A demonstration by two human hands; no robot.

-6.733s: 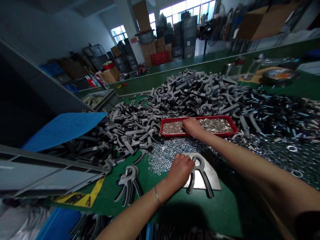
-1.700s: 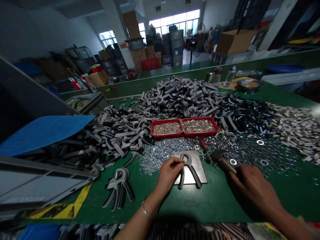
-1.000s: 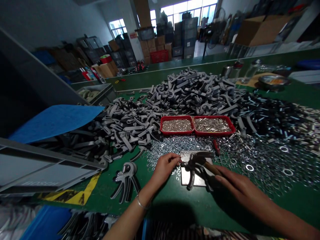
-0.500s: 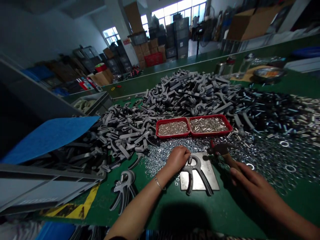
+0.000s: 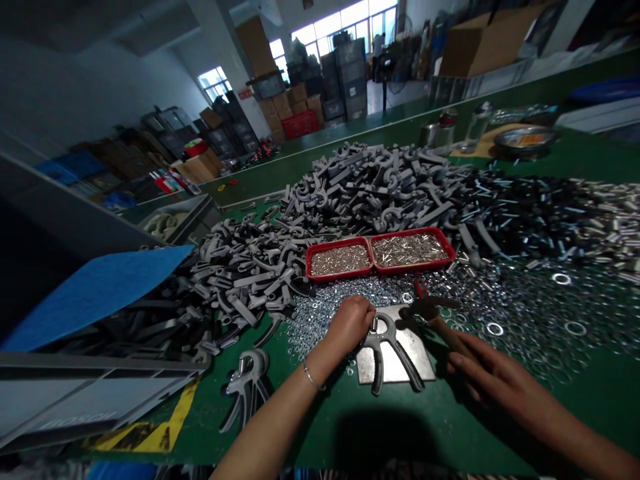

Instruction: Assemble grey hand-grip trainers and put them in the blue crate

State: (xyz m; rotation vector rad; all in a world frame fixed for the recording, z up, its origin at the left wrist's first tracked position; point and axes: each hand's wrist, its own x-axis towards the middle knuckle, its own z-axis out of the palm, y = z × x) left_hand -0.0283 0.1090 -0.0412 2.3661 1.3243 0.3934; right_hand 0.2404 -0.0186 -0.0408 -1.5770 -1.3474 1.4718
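Note:
A grey hand grip strengthener (image 5: 383, 338) with a coil spring lies on a flat metal plate (image 5: 393, 367), its two dark-edged handles pointing toward me. My left hand (image 5: 350, 323) is closed at the upper left of it, beside the spring; the fingertips are partly hidden. In my right hand (image 5: 487, 368) is a hammer (image 5: 444, 329), gripped by its wooden handle. The dark hammer head is over the plate's upper right corner, apart from the grip strengthener. A second hand grip strengthener (image 5: 254, 365) rests on the green table, left of my left forearm.
Two red trays (image 5: 372, 270) of small metal pins stand beyond the plate. Loose metal rings (image 5: 495, 329) spread around them. Behind rises a heap of grey handle parts (image 5: 345, 180), with dark parts (image 5: 530, 207) to its right. A grey crate (image 5: 100, 387) stands at the left.
The hammer head has shifted slightly left and lower, nearer the plate. My left hand keeps its place at the grip strengthener. The whole view has shifted slightly.

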